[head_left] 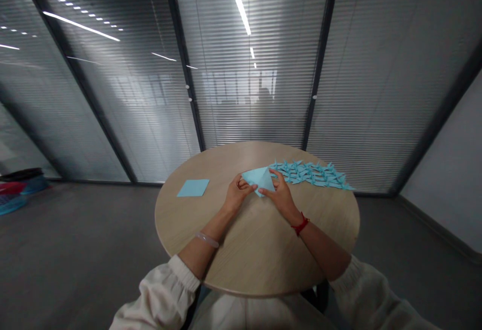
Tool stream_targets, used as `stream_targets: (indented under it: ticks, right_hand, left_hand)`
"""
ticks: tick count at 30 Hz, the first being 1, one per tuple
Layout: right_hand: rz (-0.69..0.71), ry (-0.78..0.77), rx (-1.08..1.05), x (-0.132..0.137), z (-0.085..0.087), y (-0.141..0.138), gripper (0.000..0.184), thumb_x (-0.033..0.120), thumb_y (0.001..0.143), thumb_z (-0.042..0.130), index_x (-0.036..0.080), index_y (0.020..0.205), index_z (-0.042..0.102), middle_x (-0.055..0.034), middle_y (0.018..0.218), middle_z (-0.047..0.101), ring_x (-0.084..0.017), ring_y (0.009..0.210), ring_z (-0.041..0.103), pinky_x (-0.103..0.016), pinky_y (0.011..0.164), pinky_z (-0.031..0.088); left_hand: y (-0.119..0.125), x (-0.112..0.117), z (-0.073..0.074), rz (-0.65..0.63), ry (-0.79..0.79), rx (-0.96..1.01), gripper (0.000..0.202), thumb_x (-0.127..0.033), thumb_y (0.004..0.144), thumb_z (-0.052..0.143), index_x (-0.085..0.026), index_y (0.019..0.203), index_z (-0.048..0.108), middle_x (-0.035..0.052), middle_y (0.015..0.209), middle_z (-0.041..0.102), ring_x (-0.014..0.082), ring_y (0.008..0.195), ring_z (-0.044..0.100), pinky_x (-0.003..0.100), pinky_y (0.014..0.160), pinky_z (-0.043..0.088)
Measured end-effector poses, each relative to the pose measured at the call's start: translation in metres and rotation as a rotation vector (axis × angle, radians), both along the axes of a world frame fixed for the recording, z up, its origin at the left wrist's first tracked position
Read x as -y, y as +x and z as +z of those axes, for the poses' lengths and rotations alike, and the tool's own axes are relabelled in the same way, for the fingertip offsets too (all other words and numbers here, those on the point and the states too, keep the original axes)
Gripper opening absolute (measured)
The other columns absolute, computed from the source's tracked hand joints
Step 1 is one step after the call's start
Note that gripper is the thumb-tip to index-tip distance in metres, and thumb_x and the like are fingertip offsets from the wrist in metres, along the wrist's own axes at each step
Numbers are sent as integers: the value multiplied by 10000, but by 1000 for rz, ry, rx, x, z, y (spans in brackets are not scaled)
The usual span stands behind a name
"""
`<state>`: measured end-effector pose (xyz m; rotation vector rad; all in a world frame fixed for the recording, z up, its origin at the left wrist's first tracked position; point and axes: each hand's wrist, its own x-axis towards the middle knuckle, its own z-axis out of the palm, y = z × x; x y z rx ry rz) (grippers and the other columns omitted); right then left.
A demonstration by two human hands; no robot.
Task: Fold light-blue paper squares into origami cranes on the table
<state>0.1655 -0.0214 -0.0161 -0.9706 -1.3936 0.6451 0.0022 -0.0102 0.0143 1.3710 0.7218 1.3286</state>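
Observation:
Between my two hands is a light blue sheet of origami paper, partly folded, with crease lines meeting near its middle and a point toward me. My left hand pinches its left side, thumb on the near face. The right side is gripped by my right hand, thumb in front and fingers behind. The paper is lifted a little above the round wooden table. Behind my right hand lie rows of folded blue paper cranes.
A flat blue paper square or stack lies on the table's left part. Glass partitions with blinds stand just behind the table. Blue and red baskets sit on the floor at far left. A white wall is on the right.

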Motion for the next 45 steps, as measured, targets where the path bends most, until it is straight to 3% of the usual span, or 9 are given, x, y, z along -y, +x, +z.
stream_targets:
  ticks: [5, 10, 18, 22, 45]
  right_hand:
    - [96, -155, -137, -1, 1, 0, 612, 370, 585, 796, 207, 1096, 500, -45, 857, 726, -226, 714, 697, -349, 641, 553]
    - [156, -159, -190, 1, 5, -2, 463, 388, 576, 800, 185, 929, 579, -53, 872, 727, -222, 746, 691, -343, 683, 539]
    - [132, -152, -166, -3, 1, 1, 433, 356, 580, 811, 184, 917, 601, -34, 858, 717, -199, 738, 672, -307, 677, 516]
    - [124, -143, -169, -5, -1, 1, 426, 353, 580, 810, 191, 909, 594, -30, 863, 710, -201, 750, 668, -310, 687, 515]
    - [94, -136, -152, 2, 6, 0, 444, 318, 589, 793, 200, 950, 564, -25, 864, 709, -203, 760, 669, -312, 696, 512]
  left_hand:
    - [-1, -3, -2, -2, 10, -26, 453, -285, 553, 851, -141, 908, 610, 13, 762, 676, 122, 675, 610, 235, 671, 473]
    - [-3, -2, -2, 16, 6, -38, 346, -333, 600, 827, -124, 814, 654, -5, 659, 634, 114, 618, 574, 239, 648, 464]
    - [-7, -4, 1, 60, -92, 72, 335, -399, 600, 823, -124, 726, 678, 25, 737, 678, 126, 671, 612, 272, 743, 513]
    - [-8, -5, 3, 77, -120, 128, 374, -429, 597, 818, -122, 772, 692, 37, 761, 689, 144, 700, 632, 292, 758, 530]
    - [-11, -7, 1, 15, -106, 179, 379, -478, 676, 756, -126, 760, 642, 56, 705, 690, 163, 672, 666, 290, 723, 537]
